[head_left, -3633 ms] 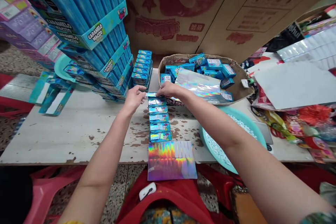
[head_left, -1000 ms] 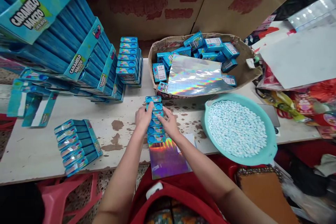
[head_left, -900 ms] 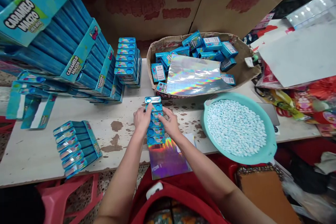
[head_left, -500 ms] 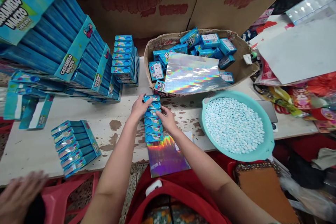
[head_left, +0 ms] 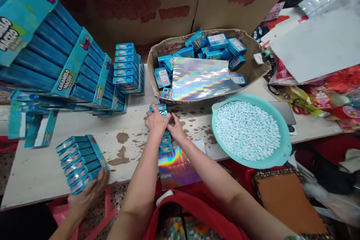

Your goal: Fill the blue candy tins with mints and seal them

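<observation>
A row of small blue candy boxes [head_left: 165, 147] lies on the worn white table, its near end by a shiny holographic sheet [head_left: 177, 170]. My left hand [head_left: 157, 120] reaches over the far part of the row, its fingers closed on a box there. My right hand [head_left: 176, 129] is at the right side of the same boxes, with thumb and fingers bent against them. The two hands nearly meet and hide the middle boxes. Beyond them, a cardboard tray [head_left: 152, 78] holds loose blue boxes and a silvery holographic sheet [head_left: 201, 78].
A turquoise basin [head_left: 286, 146] of pale candies stands at right. Tall stacks of filled display boxes [head_left: 67, 78] rise at left, with a smaller stack [head_left: 126, 69] beside them. Another person's hand [head_left: 90, 195] grips a filled display box [head_left: 84, 161] at front left.
My left hand has moved from the row's left side to over the boxes. My right hand has shifted slightly. The other person's hand has reached the filled display box and taken hold of it.
</observation>
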### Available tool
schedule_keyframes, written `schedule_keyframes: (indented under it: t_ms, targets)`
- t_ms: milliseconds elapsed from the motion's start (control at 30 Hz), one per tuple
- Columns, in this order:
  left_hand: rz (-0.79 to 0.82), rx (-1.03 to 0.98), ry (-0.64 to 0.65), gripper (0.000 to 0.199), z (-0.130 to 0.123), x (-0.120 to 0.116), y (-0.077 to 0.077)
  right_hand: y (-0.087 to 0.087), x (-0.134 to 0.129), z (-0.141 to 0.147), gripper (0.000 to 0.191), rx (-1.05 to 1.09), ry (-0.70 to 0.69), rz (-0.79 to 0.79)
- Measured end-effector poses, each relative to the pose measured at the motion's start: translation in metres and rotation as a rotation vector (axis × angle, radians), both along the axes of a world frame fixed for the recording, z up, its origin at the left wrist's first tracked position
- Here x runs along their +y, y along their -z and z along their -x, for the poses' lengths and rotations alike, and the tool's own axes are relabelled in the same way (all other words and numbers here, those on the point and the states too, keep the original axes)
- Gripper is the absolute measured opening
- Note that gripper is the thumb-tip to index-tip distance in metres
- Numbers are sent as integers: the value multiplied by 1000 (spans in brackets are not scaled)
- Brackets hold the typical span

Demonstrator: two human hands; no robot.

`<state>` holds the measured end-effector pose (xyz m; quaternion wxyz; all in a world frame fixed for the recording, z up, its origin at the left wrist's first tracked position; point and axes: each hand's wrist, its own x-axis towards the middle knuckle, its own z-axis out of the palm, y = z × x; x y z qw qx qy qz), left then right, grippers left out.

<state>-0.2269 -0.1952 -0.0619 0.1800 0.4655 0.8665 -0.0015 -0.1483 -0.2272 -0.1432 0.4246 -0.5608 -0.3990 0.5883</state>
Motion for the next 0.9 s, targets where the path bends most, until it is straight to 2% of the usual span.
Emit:
schedule_keyframes:
  t_ms: [100, 167, 233, 333, 433, 533, 633, 700, 767, 833, 900]
  targets:
    - [-34, 70, 20, 84, -6, 0, -11, 0, 3, 2, 80, 122, 30, 44]
    - [-100, 95, 23, 79, -7, 0, -28, 0, 6, 3, 79, 194, 27, 57]
    - [-144, 68, 30, 75, -2, -1, -53, 1, 9, 2, 72, 222, 1, 57]
    - [-95, -100, 85, 68, 23, -10, -90, 0, 13, -4, 61, 149, -90, 93]
    - [-58, -413, 155, 60, 63, -33, -108, -7, 12, -15, 68, 69, -137, 120]
    - [-196, -616, 186, 52, 97, -59, -102, -23, 8, -25, 73, -62, -126, -63]
    - [-291, -661, 186, 42, 110, -73, -85, -40, 9, -28, 56, -226, -186, -321]
    - [-274, -727, 176, 39, 106, -75, -73, -45, 17, -24, 53, -358, -310, -420]
    - [-260, -813, 145, 36, 99, -74, -62, -48, 30, -19, 56, -505, -467, -453]
    - [-274, -856, 73, 33, 90, -74, -51, -50, 46, -15, 54, -639, -593, -457]
    - [-303, -872, -22, 36, 83, -75, -42, -55, 59, -10, 53, -757, -647, -457]
